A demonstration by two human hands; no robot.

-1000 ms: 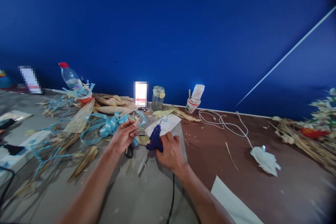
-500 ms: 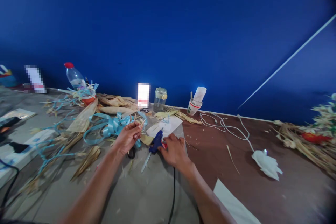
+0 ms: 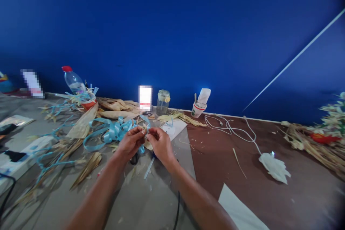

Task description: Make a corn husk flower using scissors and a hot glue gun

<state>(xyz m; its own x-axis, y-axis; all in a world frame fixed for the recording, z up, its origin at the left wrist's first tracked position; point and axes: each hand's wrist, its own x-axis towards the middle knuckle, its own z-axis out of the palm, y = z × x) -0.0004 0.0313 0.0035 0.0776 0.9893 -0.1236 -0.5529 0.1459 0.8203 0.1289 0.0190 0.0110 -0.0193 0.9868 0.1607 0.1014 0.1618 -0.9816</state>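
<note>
My left hand (image 3: pixel 130 143) is closed in a pinch on a small pale piece of dried corn husk (image 3: pixel 145 129). Against the same piece, the fingertips of my right hand (image 3: pixel 162 146) are pressed together from the other side. The glue gun lies on the table mostly hidden behind my right hand; its clear glue stick (image 3: pixel 149 169) sticks out at the back, and a black cord (image 3: pixel 177 210) runs toward me. Curled light blue ribbon (image 3: pixel 111 133) lies just left of my hands. White paper (image 3: pixel 178 129) is beyond the right one.
Along the blue wall stand a red-capped bottle (image 3: pixel 72 81), a glass jar (image 3: pixel 163 103) and a paper cup (image 3: pixel 198 109). Dried husks (image 3: pixel 115 105) and blue-wrapped stems (image 3: pixel 50 165) cover the left side. A white cable (image 3: pixel 229 129) and crumpled tissue (image 3: pixel 275 168) lie right.
My right hand has let go of the glue gun and moved up and left to the husk piece. My left hand keeps its pinch.
</note>
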